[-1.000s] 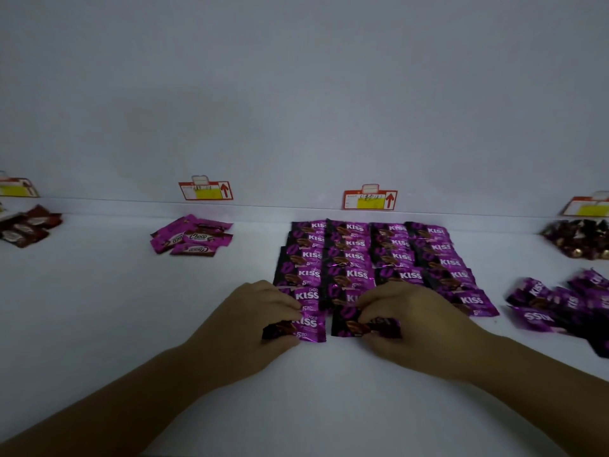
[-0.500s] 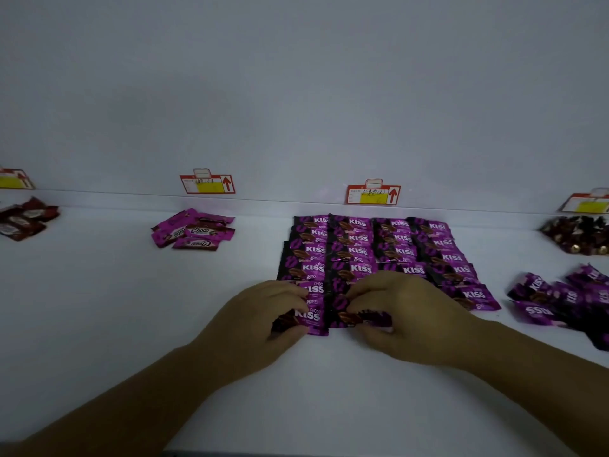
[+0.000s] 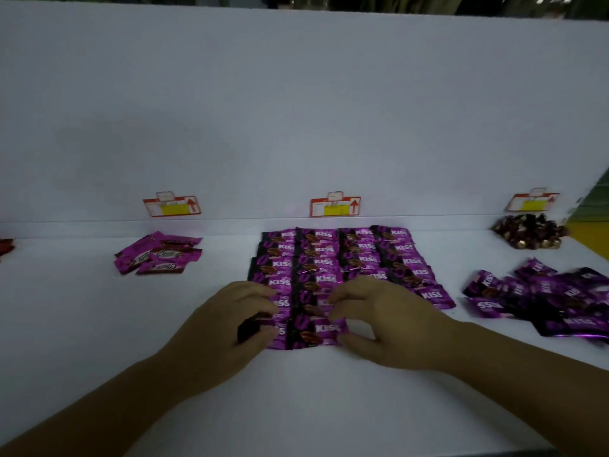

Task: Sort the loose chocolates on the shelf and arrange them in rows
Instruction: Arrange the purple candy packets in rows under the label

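Observation:
Purple KISS chocolate packets [image 3: 333,255] lie in neat rows and columns at the middle of the white shelf [image 3: 99,324]. My left hand [image 3: 227,328] pinches the front packet of the left column [image 3: 280,331], thumb below and fingers above. My right hand [image 3: 385,328] holds the right end of the front packet of the second column [image 3: 316,333] between curled fingertips and thumb; that packet lies flat. A loose heap of the same purple packets [image 3: 547,298] sits to the right, apart from both hands.
A small pile of pink chocolate packets [image 3: 158,255] lies at the back left. Brown and gold wrapped candies [image 3: 530,234] are heaped at the back right. Red and yellow price tags [image 3: 335,206] hang on the back wall. Dark red wrappers [image 3: 5,247] show at the far left edge.
Both hands have pushed the two front packets back against the rows. The right-hand packet now lies flat with its label showing. The camera has tilted up slightly.

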The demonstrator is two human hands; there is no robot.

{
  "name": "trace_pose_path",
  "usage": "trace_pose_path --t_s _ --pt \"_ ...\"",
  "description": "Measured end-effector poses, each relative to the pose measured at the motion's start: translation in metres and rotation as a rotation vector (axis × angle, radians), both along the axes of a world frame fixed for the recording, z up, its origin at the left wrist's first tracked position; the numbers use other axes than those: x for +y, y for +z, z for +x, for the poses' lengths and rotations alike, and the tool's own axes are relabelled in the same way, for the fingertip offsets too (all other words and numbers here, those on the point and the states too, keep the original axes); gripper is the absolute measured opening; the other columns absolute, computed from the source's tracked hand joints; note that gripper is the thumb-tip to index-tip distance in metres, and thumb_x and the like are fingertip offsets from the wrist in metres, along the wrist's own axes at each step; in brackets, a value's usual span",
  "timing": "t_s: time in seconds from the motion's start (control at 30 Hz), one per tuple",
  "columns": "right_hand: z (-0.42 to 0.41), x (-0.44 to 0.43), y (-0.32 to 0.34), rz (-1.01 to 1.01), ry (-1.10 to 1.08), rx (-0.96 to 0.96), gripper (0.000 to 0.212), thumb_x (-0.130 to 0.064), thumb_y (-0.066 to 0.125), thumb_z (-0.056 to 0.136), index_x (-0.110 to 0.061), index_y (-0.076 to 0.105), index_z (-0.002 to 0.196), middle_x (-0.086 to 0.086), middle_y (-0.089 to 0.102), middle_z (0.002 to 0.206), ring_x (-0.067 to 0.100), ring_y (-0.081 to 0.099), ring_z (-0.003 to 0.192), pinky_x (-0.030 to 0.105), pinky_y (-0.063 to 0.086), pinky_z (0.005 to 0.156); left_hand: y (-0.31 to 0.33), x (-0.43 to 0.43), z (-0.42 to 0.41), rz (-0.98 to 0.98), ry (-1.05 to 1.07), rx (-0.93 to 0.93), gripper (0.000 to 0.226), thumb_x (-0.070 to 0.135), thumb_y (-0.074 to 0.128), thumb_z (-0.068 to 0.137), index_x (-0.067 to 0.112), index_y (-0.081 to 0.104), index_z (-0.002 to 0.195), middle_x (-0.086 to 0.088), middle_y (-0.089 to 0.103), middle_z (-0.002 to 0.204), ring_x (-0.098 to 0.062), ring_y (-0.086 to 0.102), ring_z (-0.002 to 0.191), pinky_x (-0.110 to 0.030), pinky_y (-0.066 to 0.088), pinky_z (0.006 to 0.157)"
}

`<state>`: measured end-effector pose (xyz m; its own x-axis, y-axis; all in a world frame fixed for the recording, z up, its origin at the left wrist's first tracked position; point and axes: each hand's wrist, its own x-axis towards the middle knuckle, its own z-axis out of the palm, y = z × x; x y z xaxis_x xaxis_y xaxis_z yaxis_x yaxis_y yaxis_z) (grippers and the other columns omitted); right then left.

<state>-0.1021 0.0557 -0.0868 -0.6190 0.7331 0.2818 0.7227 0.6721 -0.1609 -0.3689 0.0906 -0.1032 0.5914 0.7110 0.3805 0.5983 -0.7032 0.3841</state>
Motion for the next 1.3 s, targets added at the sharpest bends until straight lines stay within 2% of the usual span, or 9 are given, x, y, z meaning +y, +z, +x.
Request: trace_pose_path --t_s 0.17,0.3,0.4,0.5,0.7,0.8,0.87,1.13,1.3 --pt "0.059 -0.019 0.006 0.051 -0.144 -0.041 0.026 -0.035 0.054 0.083 -0.02 0.07 0.097 -0.002 0.066 0.103 0.014 0.061 0.09 0.027 0.05 0.078 0.025 0.006 0.058 -0.008 -0.139 0.0 0.047 0.056 0.036 0.077 0.029 0.067 0.101 0.027 0.053 0.099 0.021 0.045 0.093 0.001 0.032 0.077" --pt "0.111 -0.051 0.003 0.089 -0.305 -0.068 0.023 -0.035 0.054 0.082 -0.022 0.071 0.093 -0.003 0.067 0.1 0.015 0.063 0.087 0.033 0.051 0.073 0.03 0.0 0.134 -0.027 -0.349 0.007 0.031 0.043 0.046 0.081 0.025 0.069 0.092 0.02 0.063 0.09 0.01 0.05 0.09 0.001 0.033 0.082" --pt "0.15 -0.077 -0.001 0.107 -0.417 -0.07 0.021 -0.033 0.054 0.083 -0.022 0.071 0.088 -0.004 0.067 0.097 0.015 0.062 0.086 0.032 0.05 0.072 0.024 -0.008 0.183 -0.088 -0.406 -0.03 0.04 0.05 0.041 0.078 0.027 0.07 0.095 0.034 0.053 0.088 0.018 0.047 0.092 0.002 0.032 0.082" --pt "0.191 -0.103 -0.002 0.119 -0.542 0.092 0.016 -0.025 0.058 0.083 -0.017 0.072 0.084 -0.004 0.069 0.092 0.01 0.061 0.083 0.029 0.05 0.071 0.022 -0.018 0.222 -0.124 -0.439 -0.086 0.038 0.048 0.043 0.078 0.028 0.071 0.093 0.038 0.053 0.085 0.023 0.048 0.089 0.001 0.035 0.079" --pt "0.265 -0.131 -0.012 0.193 -0.897 0.267 0.019 -0.03 0.062 0.079 -0.018 0.07 0.091 -0.003 0.065 0.097 0.015 0.058 0.091 0.039 0.052 0.077 0.021 -0.034 0.29 -0.096 -0.325 -0.171 0.029 0.022 0.061 0.082 0.025 0.064 0.11 0.022 0.063 0.087 0.001 0.06 0.085 -0.018 0.05 0.077" --pt "0.263 -0.125 -0.02 0.185 -0.864 0.244 0.031 -0.04 0.06 0.08 -0.019 0.068 0.1 -0.004 0.062 0.108 0.013 0.054 0.102 0.036 0.048 0.087 0.013 -0.034 0.322 -0.058 -0.26 -0.072 0.038 0.019 0.062 0.081 0.026 0.058 0.118 0.011 0.062 0.101 -0.011 0.057 0.096 -0.029 0.046 0.086" --pt "0.262 -0.123 -0.025 0.183 -0.825 0.254 0.035 -0.043 0.059 0.079 -0.02 0.068 0.104 -0.005 0.062 0.112 0.01 0.053 0.105 0.034 0.046 0.089 0.004 -0.036 0.335 -0.004 -0.232 0.011 0.033 0.023 0.061 0.078 0.025 0.058 0.111 0.01 0.061 0.097 -0.015 0.055 0.097 -0.03 0.043 0.085" --pt "0.271 -0.119 -0.035 0.22 -0.689 0.117 0.024 -0.045 0.059 0.081 -0.028 0.071 0.093 -0.013 0.067 0.106 0.009 0.056 0.104 0.027 0.034 0.084 -0.014 -0.036 0.342 0.099 -0.155 0.033 0.032 0.033 0.06 0.075 0.019 0.061 0.104 0.007 0.062 0.084 -0.017 0.059 0.081 -0.036 0.047 0.077" --pt "0.269 -0.12 -0.035 0.245 -0.621 0.127 0.012 -0.035 0.065 0.078 -0.026 0.07 0.083 -0.014 0.068 0.094 0.006 0.056 0.093 0.026 0.036 0.084 -0.018 -0.034 0.342 0.063 -0.146 0.027 0.032 0.038 0.061 0.082 0.022 0.061 0.109 0.008 0.063 0.091 -0.015 0.056 0.091 -0.033 0.04 0.084"
